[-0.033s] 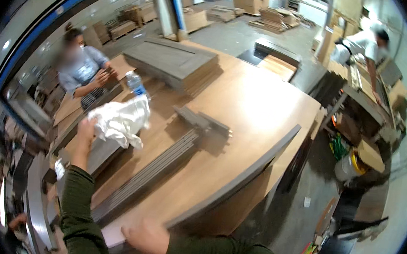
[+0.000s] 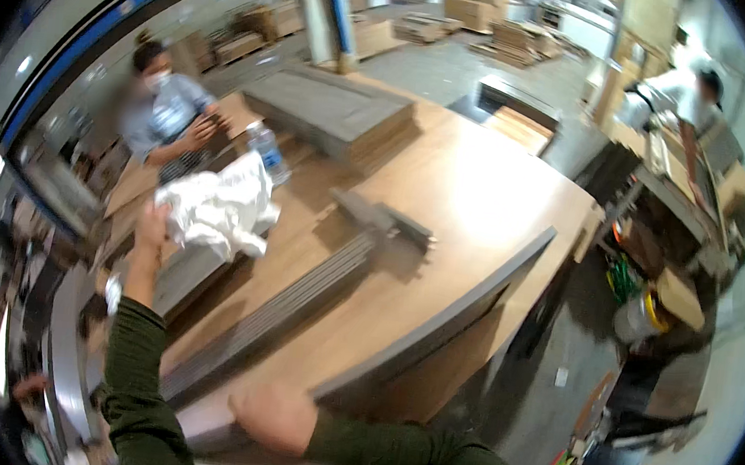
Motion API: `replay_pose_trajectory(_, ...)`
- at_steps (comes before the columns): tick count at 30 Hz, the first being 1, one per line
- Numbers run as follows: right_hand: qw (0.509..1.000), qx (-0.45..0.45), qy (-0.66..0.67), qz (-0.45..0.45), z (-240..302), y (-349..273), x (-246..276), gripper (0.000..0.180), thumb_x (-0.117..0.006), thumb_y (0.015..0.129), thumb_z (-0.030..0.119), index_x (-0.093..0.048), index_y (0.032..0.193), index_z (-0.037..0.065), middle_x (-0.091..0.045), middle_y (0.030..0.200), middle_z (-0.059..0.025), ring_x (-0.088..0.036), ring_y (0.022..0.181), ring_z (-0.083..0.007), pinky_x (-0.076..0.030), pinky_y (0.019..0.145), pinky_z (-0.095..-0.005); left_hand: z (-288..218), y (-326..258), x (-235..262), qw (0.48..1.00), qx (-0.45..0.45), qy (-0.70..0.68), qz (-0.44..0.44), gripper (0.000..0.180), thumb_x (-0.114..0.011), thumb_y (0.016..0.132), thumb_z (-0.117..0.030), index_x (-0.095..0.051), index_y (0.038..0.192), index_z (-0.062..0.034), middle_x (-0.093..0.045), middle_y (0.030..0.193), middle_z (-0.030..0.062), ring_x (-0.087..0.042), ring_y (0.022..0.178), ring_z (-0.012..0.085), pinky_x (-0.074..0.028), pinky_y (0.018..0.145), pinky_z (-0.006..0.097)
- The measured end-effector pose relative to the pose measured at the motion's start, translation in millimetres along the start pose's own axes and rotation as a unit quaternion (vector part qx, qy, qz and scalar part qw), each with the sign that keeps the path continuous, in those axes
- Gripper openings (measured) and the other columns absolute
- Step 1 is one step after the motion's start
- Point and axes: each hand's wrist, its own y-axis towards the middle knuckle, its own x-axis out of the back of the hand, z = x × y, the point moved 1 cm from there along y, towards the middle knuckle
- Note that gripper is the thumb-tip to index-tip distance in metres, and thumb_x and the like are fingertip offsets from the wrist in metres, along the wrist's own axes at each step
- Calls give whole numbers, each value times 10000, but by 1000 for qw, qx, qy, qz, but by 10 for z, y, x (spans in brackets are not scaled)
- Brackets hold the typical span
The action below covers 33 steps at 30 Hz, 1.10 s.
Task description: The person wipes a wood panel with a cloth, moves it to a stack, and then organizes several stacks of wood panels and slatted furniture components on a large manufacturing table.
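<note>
My left hand (image 2: pixel 152 222) is stretched out to the left and grips a crumpled white cloth (image 2: pixel 218 206) lying by the table's left side. My right hand (image 2: pixel 276 417) rests near me on the close end of a long grey panel (image 2: pixel 435 324) that stands on edge, tilted, along the right side of the wooden table (image 2: pixel 475 189). A bundle of long grey strips (image 2: pixel 285 300) lies on the table between my hands, with short grey pieces (image 2: pixel 387 220) at its far end.
A person in a light blue shirt (image 2: pixel 167 114) sits beyond the cloth, next to a clear plastic bottle (image 2: pixel 268 151). A stack of grey boards (image 2: pixel 335 112) lies at the table's far end. Another person (image 2: pixel 686 97) works at a bench on the right. Pallets stand at the back.
</note>
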Motion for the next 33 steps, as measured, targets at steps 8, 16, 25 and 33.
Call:
replay_pose_trajectory(8, 921, -41, -115, 369, -129, 729, 147, 532, -745, 646, 488, -661, 999, 99, -663, 867, -130, -640, 836, -310, -520, 726, -419, -141, -2940, 3626, 893, -238, 264, -277, 472, -546, 881, -307, -500, 1267, -39, -536, 1239, 97, -509, 1133, 213, -408, 985, 345)
replay_pose_trajectory(16, 903, -83, -88, 412, -297, 1097, -531, 825, -820, 502, 499, -622, 1073, -62, -651, 981, -236, -630, 944, -323, -481, 833, -386, 714, -5944, 4560, 819, -18, 283, -499, 467, -514, 901, -249, -447, 1286, 7, -527, 1262, 155, -526, 1134, 243, -429, 980, 340)
replay_pose_trajectory(25, 883, -56, 48, 464, -131, 630, -1967, 854, -820, 588, 480, -539, 1215, -27, -601, 1164, -195, -560, 1096, -301, -438, 915, -371, 1751, -6453, 3569, 728, -86, -305, -608, 494, -476, 934, -275, -408, 1341, -5, -432, 1369, 205, -467, 1230, 328, -399, 1017, 477)
replay_pose_trajectory(33, 966, -100, 81, 223, 190, -72, -2268, 618, -798, 645, 424, -600, 1159, 145, -528, 1176, -108, -507, 1124, -327, -413, 947, -421, 2104, -6049, 2779, 815, 120, -53, -564, 373, -645, 816, -105, -502, 1146, -8, -521, 1146, 149, -522, 1075, 261, -438, 889, 377)
